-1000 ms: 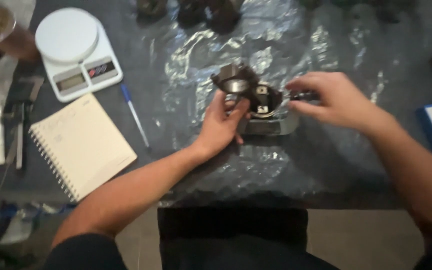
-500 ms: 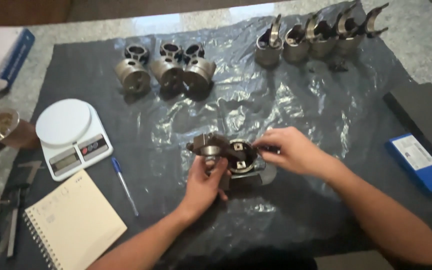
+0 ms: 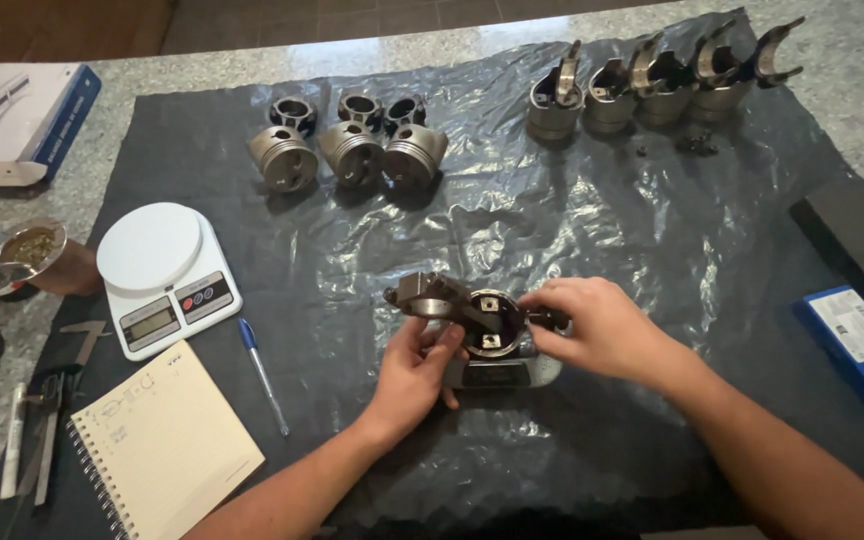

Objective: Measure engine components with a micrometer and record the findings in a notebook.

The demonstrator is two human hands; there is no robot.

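Head camera is showing your hands working low at the centre of the black plastic sheet (image 3: 592, 220) covering the tabletop (image 3: 852, 80). Compared with half a second ago, the view is sitting closer, and both hands are keeping their places on the piston and connecting rod (image 3: 467, 320). Your left hand (image 3: 417, 365) is gripping the rod from below, fingers closed around it. Your right hand (image 3: 592, 325) is pinching something dark and small at the piston's right side. The rod's long axis is running left-right, its end pointing left toward the white kitchen scale (image 3: 167, 275).
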